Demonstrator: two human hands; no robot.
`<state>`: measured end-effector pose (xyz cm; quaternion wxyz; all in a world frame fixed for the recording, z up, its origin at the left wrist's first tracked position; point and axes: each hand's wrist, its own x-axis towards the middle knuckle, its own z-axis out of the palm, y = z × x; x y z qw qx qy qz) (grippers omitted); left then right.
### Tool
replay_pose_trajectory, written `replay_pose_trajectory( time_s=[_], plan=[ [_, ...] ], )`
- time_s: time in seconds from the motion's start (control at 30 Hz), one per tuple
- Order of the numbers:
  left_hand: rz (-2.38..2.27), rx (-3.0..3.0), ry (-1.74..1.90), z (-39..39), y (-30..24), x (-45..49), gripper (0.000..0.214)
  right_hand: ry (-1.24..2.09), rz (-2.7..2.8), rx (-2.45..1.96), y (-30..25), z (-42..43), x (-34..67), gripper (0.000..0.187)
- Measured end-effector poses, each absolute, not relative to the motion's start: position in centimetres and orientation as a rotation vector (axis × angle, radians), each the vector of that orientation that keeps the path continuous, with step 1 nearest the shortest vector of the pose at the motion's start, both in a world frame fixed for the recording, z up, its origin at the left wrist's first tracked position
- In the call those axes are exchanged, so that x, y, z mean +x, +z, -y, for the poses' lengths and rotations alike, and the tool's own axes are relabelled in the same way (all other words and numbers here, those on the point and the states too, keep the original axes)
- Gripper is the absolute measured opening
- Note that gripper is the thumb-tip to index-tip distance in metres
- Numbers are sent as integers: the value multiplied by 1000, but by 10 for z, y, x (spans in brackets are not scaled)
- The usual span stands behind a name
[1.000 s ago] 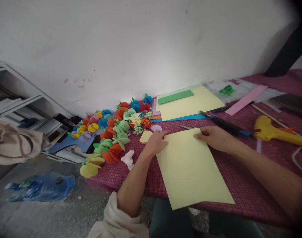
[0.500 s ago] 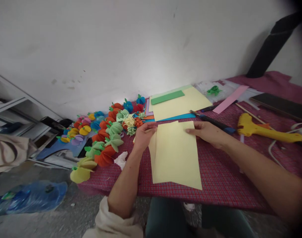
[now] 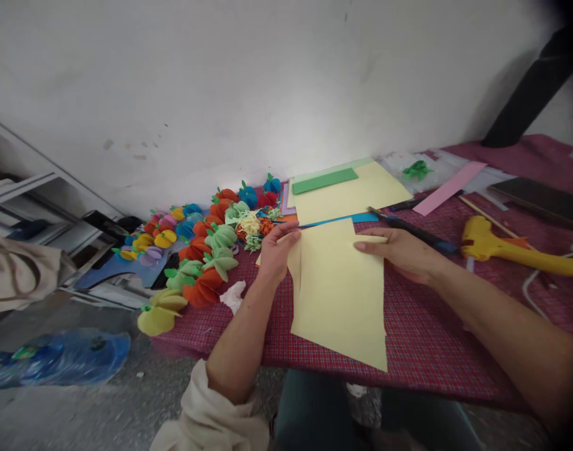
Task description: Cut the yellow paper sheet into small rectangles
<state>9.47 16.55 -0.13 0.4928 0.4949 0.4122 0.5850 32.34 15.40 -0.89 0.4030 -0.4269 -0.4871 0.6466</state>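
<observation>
Pale yellow paper sheets are held up over the near part of the table, overlapping one another. My left hand pinches their upper left edge between thumb and fingers. At the upper right, my right hand grips the sheets, its thumb in front and its fingers behind. One sheet's top edge stands higher on the left than the piece under my right thumb. How many sheets there are, I cannot tell. Just beyond them lie a larger yellow sheet and a green strip.
Several colourful paper pumpkins crowd the left of the checked tablecloth. A yellow glue gun, a dark blue-handled tool and a pink strip lie at the right. A blue plastic bottle is on the floor.
The sheets have shifted against each other: the upper left corner stands higher, and the lower right corner hangs lower. My right thumb now presses a slightly folded or lifted edge. The camera view has turned slightly.
</observation>
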Motion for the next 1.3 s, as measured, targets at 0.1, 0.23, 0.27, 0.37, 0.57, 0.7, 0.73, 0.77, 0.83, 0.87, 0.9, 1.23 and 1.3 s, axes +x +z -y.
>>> replay_pose_trajectory(
  time_s=[0.1, 0.23, 0.27, 0.37, 0.57, 0.7, 0.73, 0.77, 0.83, 0.87, 0.9, 1.23, 1.3],
  plan=[
    [-972, 1162, 1353, -165, -3, 96, 39, 1545, 1206, -1158, -12, -156, 325, 23],
    [-921, 1101, 1179, -163, -11, 103, 43, 1400, 1093, -1207, -11, -162, 330, 27],
    [-915, 1102, 1130, -161, -13, 105, 42, 1373, 1068, -1225, -10, -162, 331, 27],
    [-905, 1105, 1041, -159, -17, 109, 38, 1316, 1025, -1265, -10, -163, 331, 29],
    [-1005, 1018, 1165, -163, -17, 104, 36, 1241, 1105, -1219, -16, -165, 331, 36],
    [-1068, 966, 1324, -170, -12, 95, 37, 1282, 1152, -1301, -17, -166, 336, 26],
    [-1073, 955, 1362, -171, -11, 93, 37, 1315, 1178, -1320, -18, -166, 337, 25],
    [-1074, 946, 1389, -171, -10, 92, 36, 1350, 1214, -1332, -19, -166, 338, 25],
    [-1070, 937, 1411, -171, -10, 92, 35, 1401, 1306, -1336, -22, -165, 338, 26],
    [-1063, 940, 1412, -170, -10, 93, 34, 1403, 1359, -1332, -23, -164, 336, 26],
    [-1055, 944, 1412, -170, -10, 94, 33, 1381, 1417, -1329, -25, -163, 334, 27],
    [-1024, 886, 1889, -172, 3, 88, 26, 585, 1895, -1424, -26, -162, 324, 20],
    [-987, 894, 1955, -171, 8, 88, 26, 504, 1908, -1466, -25, -161, 323, 20]
  ],
)
